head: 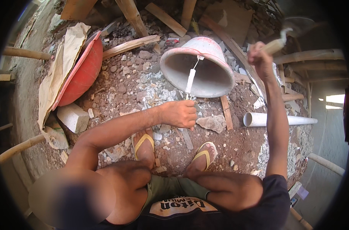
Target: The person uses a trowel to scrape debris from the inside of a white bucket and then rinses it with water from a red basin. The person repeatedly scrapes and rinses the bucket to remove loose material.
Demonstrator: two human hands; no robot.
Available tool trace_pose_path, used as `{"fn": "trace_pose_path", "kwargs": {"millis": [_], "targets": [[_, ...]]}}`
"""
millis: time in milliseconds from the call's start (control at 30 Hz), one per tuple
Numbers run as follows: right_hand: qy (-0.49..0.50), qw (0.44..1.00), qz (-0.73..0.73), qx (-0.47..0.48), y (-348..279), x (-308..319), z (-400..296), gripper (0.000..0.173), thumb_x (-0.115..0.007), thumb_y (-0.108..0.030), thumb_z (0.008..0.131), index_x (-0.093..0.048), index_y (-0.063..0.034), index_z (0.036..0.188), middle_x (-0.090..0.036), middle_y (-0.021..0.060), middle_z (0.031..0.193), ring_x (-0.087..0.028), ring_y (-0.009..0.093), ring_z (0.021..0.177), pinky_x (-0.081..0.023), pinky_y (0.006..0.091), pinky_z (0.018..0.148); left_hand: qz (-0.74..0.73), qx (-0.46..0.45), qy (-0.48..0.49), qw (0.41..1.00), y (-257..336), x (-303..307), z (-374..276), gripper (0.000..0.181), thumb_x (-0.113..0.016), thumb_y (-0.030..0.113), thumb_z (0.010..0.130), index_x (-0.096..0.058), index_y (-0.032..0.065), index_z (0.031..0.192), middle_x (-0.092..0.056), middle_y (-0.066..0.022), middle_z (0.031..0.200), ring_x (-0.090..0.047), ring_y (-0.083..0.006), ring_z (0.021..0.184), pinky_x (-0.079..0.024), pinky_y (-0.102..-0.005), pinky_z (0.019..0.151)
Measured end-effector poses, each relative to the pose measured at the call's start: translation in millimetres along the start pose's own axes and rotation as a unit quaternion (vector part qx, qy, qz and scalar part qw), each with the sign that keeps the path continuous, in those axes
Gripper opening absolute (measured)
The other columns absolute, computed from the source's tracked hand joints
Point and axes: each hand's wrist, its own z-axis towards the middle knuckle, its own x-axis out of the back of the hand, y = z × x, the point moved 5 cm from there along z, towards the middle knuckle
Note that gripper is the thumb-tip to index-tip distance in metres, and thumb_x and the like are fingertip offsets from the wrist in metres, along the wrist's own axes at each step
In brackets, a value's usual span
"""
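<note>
A mortar-caked bucket (204, 44) lies tipped on rubble, its mouth turned towards me. Its wire handle carries a white-coated grip (190, 80) and hangs across the opening. Just below that grip, my left hand (180, 114) is closed in a fist around the lower part of the handle. Raised at the upper right, my right hand (260, 57) holds a trowel by its wooden handle (273, 47). The trowel's metal neck (285, 34) is bent, and its blade (301, 26) is blurred. Grey mortar crumbs (160, 96) lie beside the bucket's rim.
On the left a red basin (84, 72) leans on edge with a torn paper sack (58, 72) against it, beside a pale block (73, 116). A white pipe (289, 120) lies right. Stones (212, 123), planks (166, 19) and bamboo poles (309, 56) surround my sandalled feet.
</note>
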Motion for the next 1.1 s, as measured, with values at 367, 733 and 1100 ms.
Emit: {"fn": "trace_pose_path", "kwargs": {"millis": [367,733,1100], "targets": [[0.126,0.984,-0.015,0.124,-33,-17,15,0.004,-0.057,-0.007,0.081,-0.053,-0.0082,0.080,-0.054,0.0034,0.069,-0.046,0.012,0.053,-0.038,0.0274,0.049,-0.026,-0.011,-0.024,0.999,9,-8,11,0.033,-0.063,0.036,0.085,-0.050,0.0147,0.065,-0.050,0.0028,0.069,-0.052,-0.0143,0.072,-0.041,-0.0293,0.072],[0.157,0.984,0.033,0.080,-2,3,-3,0.007,-0.057,-0.017,0.086,-0.057,-0.0095,0.085,-0.049,-0.0020,0.065,-0.043,0.007,0.052,-0.033,0.0235,0.046,0.006,-0.076,-0.083,0.994,25,-29,28,0.025,-0.063,0.035,0.081,-0.054,0.0160,0.067,-0.053,0.0045,0.072,-0.054,-0.0127,0.075,-0.041,-0.0277,0.074],[0.117,0.917,-0.380,-0.002,71,56,-48,0.026,-0.064,-0.015,0.078,-0.066,0.0022,0.097,-0.067,0.0136,0.078,-0.065,0.025,0.076,-0.052,0.0385,0.071,-0.007,-0.077,-0.108,0.991,20,-23,26,0.020,-0.063,0.033,0.078,-0.058,0.0172,0.066,-0.056,0.0056,0.070,-0.056,-0.0119,0.074,-0.041,-0.0285,0.073]]}}
